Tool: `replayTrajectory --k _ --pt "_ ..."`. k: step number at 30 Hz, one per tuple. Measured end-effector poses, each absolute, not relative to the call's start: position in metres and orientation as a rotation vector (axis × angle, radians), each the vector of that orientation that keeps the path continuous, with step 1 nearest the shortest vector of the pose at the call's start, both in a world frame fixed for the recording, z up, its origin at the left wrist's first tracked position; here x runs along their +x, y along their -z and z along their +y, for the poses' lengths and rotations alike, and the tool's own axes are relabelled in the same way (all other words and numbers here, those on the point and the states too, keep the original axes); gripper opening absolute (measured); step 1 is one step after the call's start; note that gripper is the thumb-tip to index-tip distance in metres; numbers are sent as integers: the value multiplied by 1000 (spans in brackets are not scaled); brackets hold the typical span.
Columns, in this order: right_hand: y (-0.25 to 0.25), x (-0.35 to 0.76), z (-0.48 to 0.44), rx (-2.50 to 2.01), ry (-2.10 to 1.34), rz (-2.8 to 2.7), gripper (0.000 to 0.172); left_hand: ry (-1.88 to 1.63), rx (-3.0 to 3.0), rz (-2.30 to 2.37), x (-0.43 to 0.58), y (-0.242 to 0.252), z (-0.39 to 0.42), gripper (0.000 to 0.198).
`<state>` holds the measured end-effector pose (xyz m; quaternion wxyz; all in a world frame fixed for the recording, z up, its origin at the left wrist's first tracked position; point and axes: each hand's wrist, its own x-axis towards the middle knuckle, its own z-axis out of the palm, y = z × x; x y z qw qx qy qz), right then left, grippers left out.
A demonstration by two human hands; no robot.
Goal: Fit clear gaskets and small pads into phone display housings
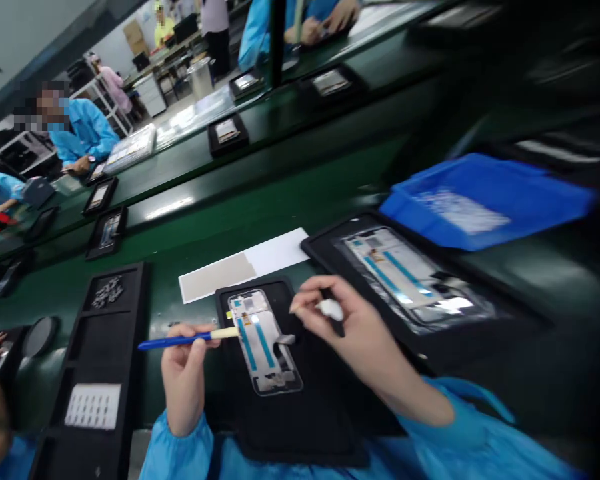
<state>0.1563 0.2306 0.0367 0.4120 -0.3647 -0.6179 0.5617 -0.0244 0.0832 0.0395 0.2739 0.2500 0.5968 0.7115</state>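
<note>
A phone frame (263, 341) with two blue strips lies in a black holder (290, 413) right in front of me. My left hand (183, 380) is closed round a blue-handled tool (180, 341) whose pale tip touches the frame's left edge. My right hand (347, 320) pinches a small white piece (331, 309) and a thin black tool just right of the frame's top. A grey tab (284, 339) sticks out from the frame's right side.
A second phone frame sits in a black tray (330, 243) to the right, with a blue bin (485, 200) behind it. A white sheet (245, 265) lies ahead. A long black parts tray (103, 347) is at my left. Other workers in blue sit along the green conveyor (280, 193).
</note>
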Motion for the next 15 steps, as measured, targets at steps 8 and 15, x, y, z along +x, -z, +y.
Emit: replayTrajectory --k 8,15 --pt "-56 285 387 -1630 -415 -1548 20 -1900 724 1685 -36 -32 81 31" --pt "-40 257 367 -1391 -448 -1544 16 -1766 1032 1960 -37 -32 79 22"
